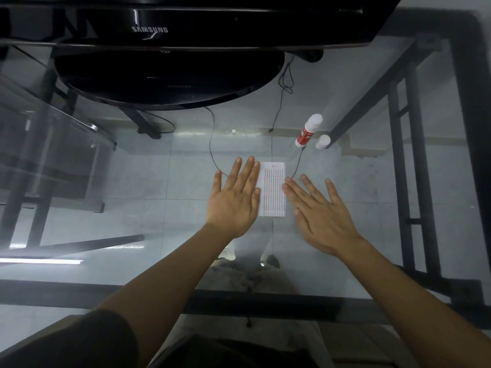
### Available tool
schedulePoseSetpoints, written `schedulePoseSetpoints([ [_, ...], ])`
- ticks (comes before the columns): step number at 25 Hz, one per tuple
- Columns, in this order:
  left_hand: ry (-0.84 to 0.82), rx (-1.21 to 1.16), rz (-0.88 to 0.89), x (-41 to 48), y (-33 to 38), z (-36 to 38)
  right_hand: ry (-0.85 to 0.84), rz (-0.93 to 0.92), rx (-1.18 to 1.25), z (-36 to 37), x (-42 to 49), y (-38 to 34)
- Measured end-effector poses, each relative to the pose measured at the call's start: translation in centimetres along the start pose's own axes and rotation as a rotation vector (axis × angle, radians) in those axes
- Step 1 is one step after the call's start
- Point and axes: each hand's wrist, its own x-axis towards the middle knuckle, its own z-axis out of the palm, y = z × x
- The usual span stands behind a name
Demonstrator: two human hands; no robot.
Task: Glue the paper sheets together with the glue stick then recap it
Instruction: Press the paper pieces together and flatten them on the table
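A small white printed paper sheet (273, 189) lies flat on the glass table in the middle of the view. My left hand (233, 197) lies flat, fingers spread, over the sheet's left edge. My right hand (321, 216) is flat and open just right of the sheet, its fingertips touching the right edge. A red-and-white glue stick (308, 131) stands tilted at the back right, apart from both hands. Beside it to the right rests a small white cap-like cylinder (322, 141). Whether one sheet or two lie stacked, I cannot tell.
A black monitor (170, 25) and its oval stand (167, 81) occupy the back of the glass table (132, 187). Thin black cables (212, 144) run behind the paper. Black table frame bars (401, 160) show through the glass on the right.
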Motion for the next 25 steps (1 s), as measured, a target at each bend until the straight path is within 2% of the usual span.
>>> schedulePoseSetpoints([
  [5, 0.027, 0.007, 0.0, 0.0, -0.1, 0.1, 0.031, -0.01, 0.054, -0.2, 3.2, -2.4],
  [9, 0.026, 0.01, -0.005, 0.0, -0.1, 0.3, 0.024, 0.031, -0.024, 0.0, 3.3, -0.4],
  [12, 0.025, 0.016, -0.007, 0.1, -0.1, 0.4, 0.028, 0.074, 0.049, -0.5, 3.3, -0.2],
  [16, 0.034, 0.013, -0.004, 0.1, -0.2, 0.4, 0.054, -0.012, 0.027, -0.4, 4.3, -2.0],
  [25, 0.033, 0.028, -0.029, 0.2, 0.0, 0.7, 0.085, 0.248, -0.051, 1.2, 3.9, -3.1],
])
